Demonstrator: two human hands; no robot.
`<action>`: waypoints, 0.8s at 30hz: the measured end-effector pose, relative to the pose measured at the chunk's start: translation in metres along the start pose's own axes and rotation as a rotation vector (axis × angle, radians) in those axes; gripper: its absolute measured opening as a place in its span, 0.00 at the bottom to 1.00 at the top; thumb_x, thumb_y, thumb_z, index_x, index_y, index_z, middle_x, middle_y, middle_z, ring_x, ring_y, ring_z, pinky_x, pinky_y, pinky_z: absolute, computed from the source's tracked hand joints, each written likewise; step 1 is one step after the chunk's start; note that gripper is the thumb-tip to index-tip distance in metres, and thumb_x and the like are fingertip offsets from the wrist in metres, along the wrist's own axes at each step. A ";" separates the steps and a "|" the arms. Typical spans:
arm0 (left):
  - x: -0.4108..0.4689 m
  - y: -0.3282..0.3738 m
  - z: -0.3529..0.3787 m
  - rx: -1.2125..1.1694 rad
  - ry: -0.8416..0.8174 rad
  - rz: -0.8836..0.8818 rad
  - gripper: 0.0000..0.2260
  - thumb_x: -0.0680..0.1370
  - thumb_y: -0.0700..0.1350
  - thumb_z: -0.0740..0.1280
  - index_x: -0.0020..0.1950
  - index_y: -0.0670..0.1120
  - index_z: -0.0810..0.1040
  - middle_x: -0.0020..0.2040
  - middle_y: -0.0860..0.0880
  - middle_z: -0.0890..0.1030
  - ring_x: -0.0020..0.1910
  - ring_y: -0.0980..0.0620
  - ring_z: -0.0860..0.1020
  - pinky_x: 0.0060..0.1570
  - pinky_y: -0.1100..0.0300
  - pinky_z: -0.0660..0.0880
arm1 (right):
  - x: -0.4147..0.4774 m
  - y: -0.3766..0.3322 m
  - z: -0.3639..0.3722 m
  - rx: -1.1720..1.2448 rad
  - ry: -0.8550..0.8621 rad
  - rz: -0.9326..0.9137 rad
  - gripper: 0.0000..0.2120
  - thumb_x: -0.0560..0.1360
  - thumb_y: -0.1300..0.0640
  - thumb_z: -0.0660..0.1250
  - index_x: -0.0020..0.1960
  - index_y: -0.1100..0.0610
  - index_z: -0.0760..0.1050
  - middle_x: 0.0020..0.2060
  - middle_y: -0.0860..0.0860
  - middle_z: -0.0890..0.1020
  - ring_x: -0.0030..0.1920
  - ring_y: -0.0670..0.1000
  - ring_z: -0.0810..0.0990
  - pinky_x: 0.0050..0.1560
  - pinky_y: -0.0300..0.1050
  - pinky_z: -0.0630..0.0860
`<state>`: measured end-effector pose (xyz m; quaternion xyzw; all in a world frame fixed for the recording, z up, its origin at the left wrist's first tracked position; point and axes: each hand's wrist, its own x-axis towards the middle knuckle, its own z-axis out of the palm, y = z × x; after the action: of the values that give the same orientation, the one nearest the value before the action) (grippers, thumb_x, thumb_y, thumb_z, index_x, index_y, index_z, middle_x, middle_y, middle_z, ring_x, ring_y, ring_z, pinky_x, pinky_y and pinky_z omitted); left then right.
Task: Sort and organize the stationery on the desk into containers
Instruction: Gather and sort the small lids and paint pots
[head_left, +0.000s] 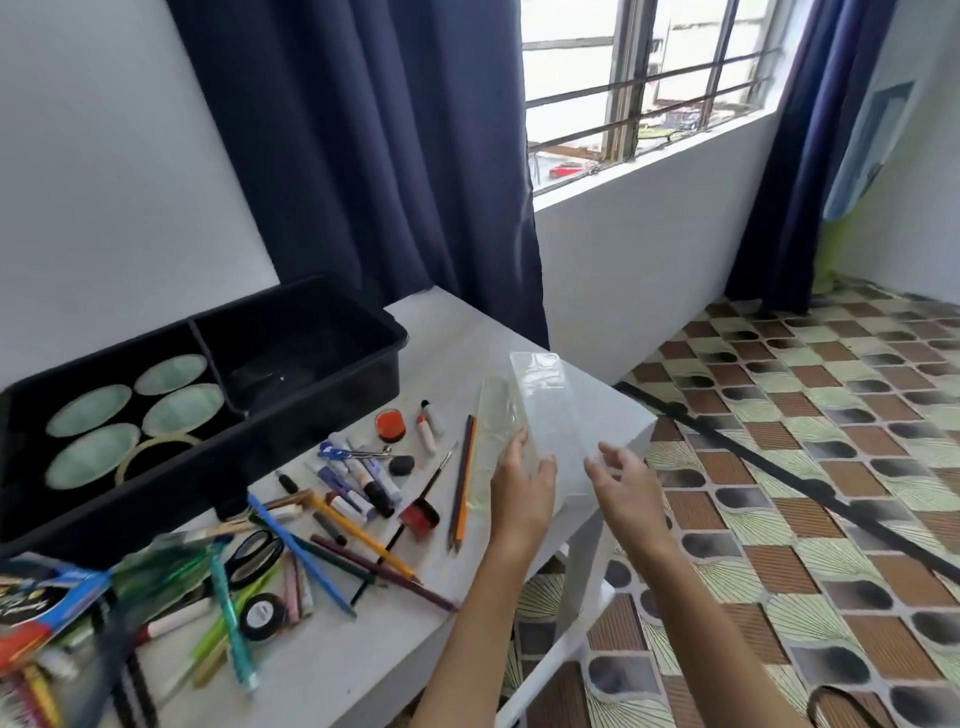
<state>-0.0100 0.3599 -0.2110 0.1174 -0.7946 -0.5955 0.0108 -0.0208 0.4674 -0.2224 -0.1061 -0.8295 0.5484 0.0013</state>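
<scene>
Left hand (522, 480) grasps the near end of clear box (550, 410) over the desk's (452, 325) right edge. Right hand (621, 483) fingers are released, spread just right of the box. Pens (343, 483) lie scattered left.

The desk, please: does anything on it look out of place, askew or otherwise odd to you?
Yes. Pens, pencils and markers lie criss-crossed in a loose heap in front of the black tray, unsorted. The clear box, which the left hand holds, sits close to the right edge of the desk.
</scene>
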 end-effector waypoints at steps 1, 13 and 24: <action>0.000 -0.002 0.003 -0.011 -0.005 -0.006 0.23 0.80 0.44 0.62 0.74 0.46 0.62 0.72 0.48 0.67 0.70 0.53 0.66 0.68 0.59 0.65 | 0.002 0.002 0.002 0.005 0.015 -0.004 0.20 0.79 0.55 0.62 0.68 0.61 0.68 0.63 0.58 0.74 0.61 0.54 0.74 0.63 0.52 0.71; -0.006 0.024 -0.018 -0.182 0.085 0.109 0.21 0.80 0.37 0.59 0.74 0.46 0.63 0.67 0.57 0.68 0.63 0.65 0.64 0.47 0.82 0.67 | 0.001 -0.033 0.005 0.363 -0.004 -0.061 0.15 0.77 0.57 0.66 0.62 0.54 0.68 0.51 0.52 0.80 0.50 0.50 0.80 0.50 0.47 0.78; -0.042 0.028 -0.110 -0.416 0.326 0.106 0.14 0.77 0.49 0.66 0.61 0.55 0.68 0.55 0.57 0.78 0.54 0.61 0.77 0.48 0.70 0.76 | -0.042 -0.075 0.052 0.543 -0.493 -0.262 0.23 0.70 0.68 0.70 0.62 0.54 0.72 0.52 0.58 0.79 0.51 0.54 0.81 0.50 0.45 0.79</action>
<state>0.0433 0.2720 -0.1469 0.1654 -0.6480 -0.7178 0.1936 0.0006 0.3848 -0.1697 0.1401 -0.6361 0.7522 -0.0999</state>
